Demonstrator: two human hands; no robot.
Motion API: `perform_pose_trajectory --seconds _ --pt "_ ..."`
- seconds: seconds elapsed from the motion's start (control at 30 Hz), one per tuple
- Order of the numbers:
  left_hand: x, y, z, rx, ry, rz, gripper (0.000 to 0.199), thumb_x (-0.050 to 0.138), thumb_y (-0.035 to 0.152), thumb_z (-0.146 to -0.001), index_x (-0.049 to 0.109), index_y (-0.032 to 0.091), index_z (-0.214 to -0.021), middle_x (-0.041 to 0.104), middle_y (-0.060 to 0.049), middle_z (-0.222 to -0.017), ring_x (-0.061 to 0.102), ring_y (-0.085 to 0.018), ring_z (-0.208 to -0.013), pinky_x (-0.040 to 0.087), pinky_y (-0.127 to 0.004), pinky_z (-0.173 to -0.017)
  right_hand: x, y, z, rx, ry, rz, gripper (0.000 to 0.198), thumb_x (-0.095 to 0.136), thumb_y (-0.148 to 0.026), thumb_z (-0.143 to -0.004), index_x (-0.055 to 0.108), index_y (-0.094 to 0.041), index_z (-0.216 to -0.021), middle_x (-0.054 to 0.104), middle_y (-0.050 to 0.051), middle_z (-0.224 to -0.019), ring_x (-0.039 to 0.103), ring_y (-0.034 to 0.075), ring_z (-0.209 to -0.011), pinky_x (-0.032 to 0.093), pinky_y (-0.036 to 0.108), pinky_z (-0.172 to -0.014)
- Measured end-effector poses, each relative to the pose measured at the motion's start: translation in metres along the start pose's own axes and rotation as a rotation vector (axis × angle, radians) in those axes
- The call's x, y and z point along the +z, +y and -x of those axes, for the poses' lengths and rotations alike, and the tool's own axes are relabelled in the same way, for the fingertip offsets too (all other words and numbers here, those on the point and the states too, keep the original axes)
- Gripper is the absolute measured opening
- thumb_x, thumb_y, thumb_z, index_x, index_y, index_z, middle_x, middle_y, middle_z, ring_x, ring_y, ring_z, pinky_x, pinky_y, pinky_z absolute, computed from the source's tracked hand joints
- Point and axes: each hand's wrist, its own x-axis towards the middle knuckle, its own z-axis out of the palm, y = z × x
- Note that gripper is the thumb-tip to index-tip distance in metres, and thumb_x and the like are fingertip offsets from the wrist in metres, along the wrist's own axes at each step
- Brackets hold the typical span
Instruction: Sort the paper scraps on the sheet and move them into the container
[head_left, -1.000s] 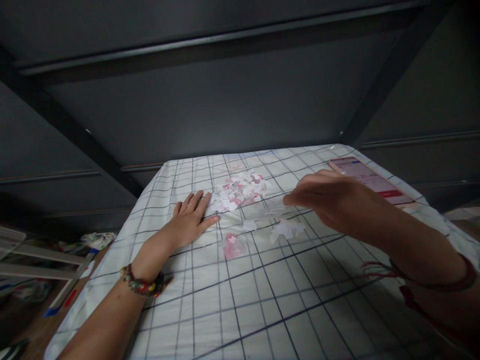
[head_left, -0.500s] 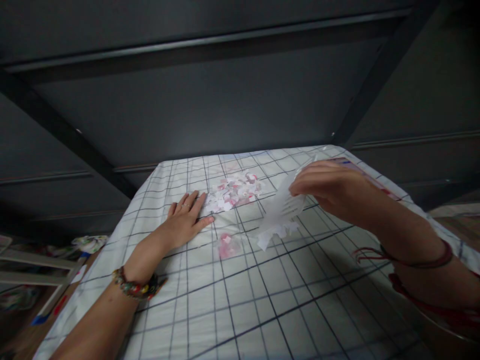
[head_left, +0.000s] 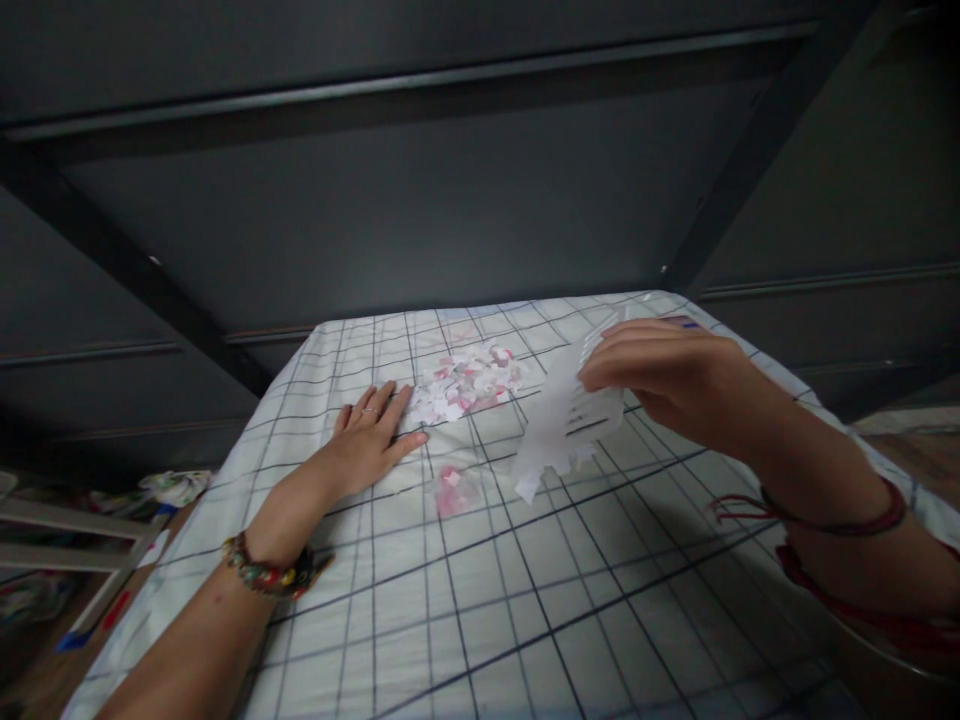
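A: Step in hand?

B: Lifting, in my judgement. The right hand pinches a translucent white sheet at its right side, tilted over the checked cloth. Torn white scraps show at its lower edge; whether attached, I cannot tell.

A: Left hand?

B: Spread flat on the cloth, just beside the heap of paper scraps.

A: What does the next move call for?

B: A firm pinch and slow handling, I judge; the scraps look light.

A: Differences from one second ago?

B: The sheet, then low, stands raised. The phone, then largely exposed, is mostly hidden. Left hand unchanged.
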Motion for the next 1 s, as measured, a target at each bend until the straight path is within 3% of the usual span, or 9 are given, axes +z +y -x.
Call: perform_pose_trajectory --seconds 0.13,0.33,0.47,0.77,1.0 --pt "-0.001 0.001 0.000 -0.016 -0.019 -0.001 0.072 0.024 0.060 -0.088 0.013 0.018 -0.146 0.012 -0.012 -0.151 0.011 -0.033 -0.137 0.019 -0.053 -0.106 -0.001 -0.005 -0.002 -0.023 -0.112 -0.016 0.034 0.035 0.006 -0.074 0.060 -0.017 -0.068 0.062 0.004 -0.070 0.055 0.015 -0.072 0.045 0.031 -0.068" --pt "0.000 0.001 0.000 -0.022 -0.036 0.002 0.073 0.023 0.059 -0.088 0.012 0.016 -0.146 0.010 -0.012 -0.152 0.009 -0.032 -0.138 0.016 -0.053 -0.106 -0.004 0.002 0.001 0.005 0.053 0.121 0.036 0.034 0.006 -0.070 0.059 -0.020 -0.066 0.059 0.001 -0.063 0.057 0.015 -0.066 0.045 0.029 -0.064" --pt "-0.001 0.002 0.000 -0.026 -0.040 0.024 0.075 0.021 0.061 -0.087 0.012 0.016 -0.146 0.010 -0.012 -0.152 0.008 -0.032 -0.138 0.015 -0.053 -0.107 -0.008 0.005 0.003 0.029 0.021 0.270 0.035 0.035 0.006 -0.069 0.058 -0.019 -0.063 0.060 0.001 -0.065 0.057 0.017 -0.069 0.045 0.032 -0.067" --pt "0.000 0.001 -0.002 -0.013 -0.027 0.026 0.074 0.019 0.061 -0.087 0.014 0.017 -0.146 0.012 -0.012 -0.152 0.010 -0.032 -0.137 0.015 -0.053 -0.106 -0.014 0.009 0.008 0.057 -0.014 0.321 0.034 0.034 0.005 -0.069 0.059 -0.019 -0.066 0.061 0.002 -0.069 0.056 0.016 -0.072 0.043 0.032 -0.075" --pt "-0.007 0.007 -0.002 -0.026 -0.061 -0.002 0.072 0.018 0.059 -0.087 0.013 0.017 -0.146 0.011 -0.012 -0.152 0.008 -0.031 -0.138 0.015 -0.052 -0.106 -0.006 0.006 0.007 0.120 -0.044 0.335 0.035 0.038 0.001 -0.079 0.062 -0.019 -0.096 0.063 0.002 -0.078 0.054 0.016 -0.077 0.041 0.029 -0.073"
